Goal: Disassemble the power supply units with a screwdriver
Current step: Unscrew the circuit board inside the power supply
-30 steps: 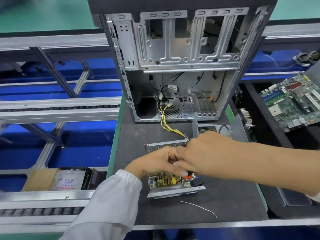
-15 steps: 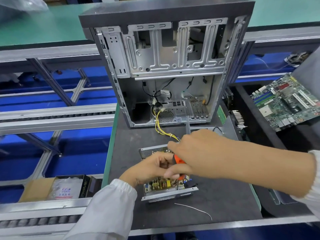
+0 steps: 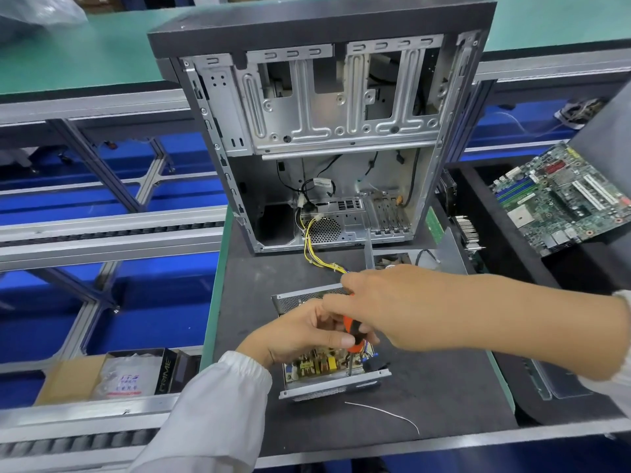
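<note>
On a dark grey bench mat, our left hand steadies the rigid, sharp-edged open metal power supply while our right hand clasps the orange-handled screwdriver; hold the casing, we judge, not the fragile board.

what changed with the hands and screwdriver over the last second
The right hand lifted slightly, so the screwdriver's orange handle, hidden a second ago, now shows above the power supply, shaft pointing down into it. The left hand stayed on the unit. The case and motherboard kept their places.
</note>
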`<state>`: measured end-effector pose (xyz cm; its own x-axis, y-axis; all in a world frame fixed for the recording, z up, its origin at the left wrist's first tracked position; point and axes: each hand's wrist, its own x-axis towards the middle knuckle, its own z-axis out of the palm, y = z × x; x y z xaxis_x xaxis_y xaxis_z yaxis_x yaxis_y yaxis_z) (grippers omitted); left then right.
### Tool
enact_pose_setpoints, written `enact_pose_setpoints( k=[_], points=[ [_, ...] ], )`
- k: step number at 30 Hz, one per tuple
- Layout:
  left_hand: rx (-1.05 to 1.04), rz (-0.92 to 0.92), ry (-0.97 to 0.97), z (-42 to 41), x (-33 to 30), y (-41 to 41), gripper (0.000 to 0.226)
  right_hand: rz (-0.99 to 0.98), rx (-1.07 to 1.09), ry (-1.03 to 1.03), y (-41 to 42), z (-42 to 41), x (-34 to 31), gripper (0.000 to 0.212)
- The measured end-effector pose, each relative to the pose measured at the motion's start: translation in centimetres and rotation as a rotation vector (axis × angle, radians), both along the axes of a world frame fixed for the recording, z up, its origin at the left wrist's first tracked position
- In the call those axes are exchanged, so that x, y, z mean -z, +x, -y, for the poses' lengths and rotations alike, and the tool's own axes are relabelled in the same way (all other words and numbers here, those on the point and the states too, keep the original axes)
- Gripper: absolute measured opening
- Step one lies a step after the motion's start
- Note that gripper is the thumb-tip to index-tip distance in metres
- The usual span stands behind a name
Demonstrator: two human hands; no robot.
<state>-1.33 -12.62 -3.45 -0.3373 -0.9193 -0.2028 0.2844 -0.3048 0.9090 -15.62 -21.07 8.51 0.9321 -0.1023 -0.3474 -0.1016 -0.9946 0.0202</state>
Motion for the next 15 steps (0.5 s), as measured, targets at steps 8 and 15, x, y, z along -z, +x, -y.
enact_pose_setpoints(
  k=[8, 15],
  points=[
    [-0.025, 0.122, -0.049, -0.1, 0.7, 0.1, 0.02, -0.012, 0.127, -0.086, 0.6, -0.2, -1.1, 0.053],
    [0.035, 0.032, -0.038, 0.0, -1.0, -0.6, 0.035, -0.089, 0.076, -0.063, 0.4, -0.1, -0.2, 0.024]
  ],
)
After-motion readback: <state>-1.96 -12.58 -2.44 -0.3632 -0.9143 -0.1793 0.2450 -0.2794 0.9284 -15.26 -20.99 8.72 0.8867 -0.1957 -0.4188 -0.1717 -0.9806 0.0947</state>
